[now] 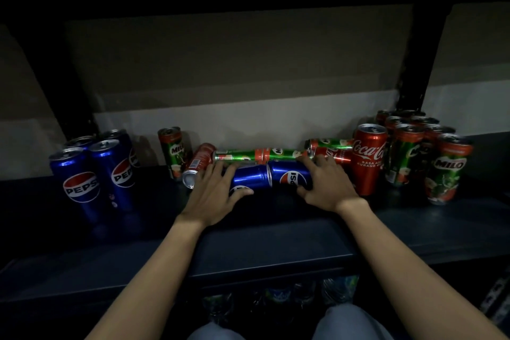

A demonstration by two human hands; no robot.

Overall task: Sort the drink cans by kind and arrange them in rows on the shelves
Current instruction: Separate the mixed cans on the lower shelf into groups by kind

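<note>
Dark shelf (276,232), four upright Pepsi cans (93,171), left hand (214,196) and right hand (327,185) each gripping one lying Pepsi can (249,176).

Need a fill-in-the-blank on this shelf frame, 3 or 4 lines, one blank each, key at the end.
1. Each hand, the left hand and the right hand, rests on a lying can of the brand ____.
2. The upright Pepsi cans stand at the ____ end of the shelf.
3. The upright Coca-Cola can stands just left of a group of ____ cans.
4. The Milo cans behind the hands are lying ____.

Missing words: Pepsi; left; Milo; down
</note>
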